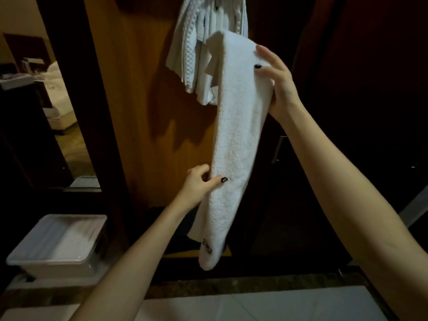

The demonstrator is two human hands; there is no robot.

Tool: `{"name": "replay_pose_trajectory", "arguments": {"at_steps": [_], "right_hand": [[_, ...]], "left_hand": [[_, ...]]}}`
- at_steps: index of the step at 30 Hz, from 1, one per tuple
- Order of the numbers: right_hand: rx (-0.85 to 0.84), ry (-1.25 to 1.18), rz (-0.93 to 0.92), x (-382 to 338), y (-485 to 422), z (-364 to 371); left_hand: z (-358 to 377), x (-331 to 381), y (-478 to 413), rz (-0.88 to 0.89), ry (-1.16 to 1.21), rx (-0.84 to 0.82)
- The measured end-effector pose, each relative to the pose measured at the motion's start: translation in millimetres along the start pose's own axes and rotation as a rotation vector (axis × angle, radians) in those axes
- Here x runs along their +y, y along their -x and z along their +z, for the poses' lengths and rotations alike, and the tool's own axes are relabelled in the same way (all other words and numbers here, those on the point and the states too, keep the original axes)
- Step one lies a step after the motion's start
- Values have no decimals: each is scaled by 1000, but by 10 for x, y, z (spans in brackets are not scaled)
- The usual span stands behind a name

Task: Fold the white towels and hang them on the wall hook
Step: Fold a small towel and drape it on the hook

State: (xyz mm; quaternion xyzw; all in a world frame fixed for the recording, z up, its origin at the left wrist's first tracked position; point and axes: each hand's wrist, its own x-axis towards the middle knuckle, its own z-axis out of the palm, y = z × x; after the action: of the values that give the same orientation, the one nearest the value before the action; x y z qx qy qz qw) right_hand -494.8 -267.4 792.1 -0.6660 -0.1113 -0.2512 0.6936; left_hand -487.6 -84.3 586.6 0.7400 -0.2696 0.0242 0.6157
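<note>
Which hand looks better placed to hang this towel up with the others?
Probably the right hand: it holds the towel by its top end, right beside the hanging towels. The left hand pinches its edge much lower down.

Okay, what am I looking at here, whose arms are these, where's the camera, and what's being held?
There is no machine here: one camera sits on a person's head, looking forward and down, so the two arms are theirs. The right hand grips the top of a folded white towel, and the left hand pinches its edge lower down. Behind it more white towels hang against a wooden panel; the hook is out of sight. A white plastic tub sits low on the left.
</note>
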Motion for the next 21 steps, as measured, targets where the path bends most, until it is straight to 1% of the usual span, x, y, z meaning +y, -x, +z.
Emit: {"name": "replay_pose_trajectory", "arguments": {"at_steps": [3,7,10,12,14,16,18,19,21], "right_hand": [[34,-13,9,-12,-13,-51],[24,-13,20,28,-10,-49],[50,-37,23,64,-14,-97],[79,-83,33,81,-27,-162],[107,-107,45,93,-46,-230],[141,-90,69,117,-59,-272],[156,-85,102,172,-63,-288],[152,-90,122,211,-57,-279],[149,-107,174,306,-26,-261]], "left_hand": [[49,-106,82,20,34,-24],[161,-228,209,-2,129,36],[198,-198,304,-70,310,111],[145,-94,301,-110,407,101],[52,36,259,-95,442,-15],[-44,157,217,-68,558,-200],[-106,297,176,-126,705,-353],[-119,373,151,-169,734,-397],[-112,507,96,-234,760,-414]]}}
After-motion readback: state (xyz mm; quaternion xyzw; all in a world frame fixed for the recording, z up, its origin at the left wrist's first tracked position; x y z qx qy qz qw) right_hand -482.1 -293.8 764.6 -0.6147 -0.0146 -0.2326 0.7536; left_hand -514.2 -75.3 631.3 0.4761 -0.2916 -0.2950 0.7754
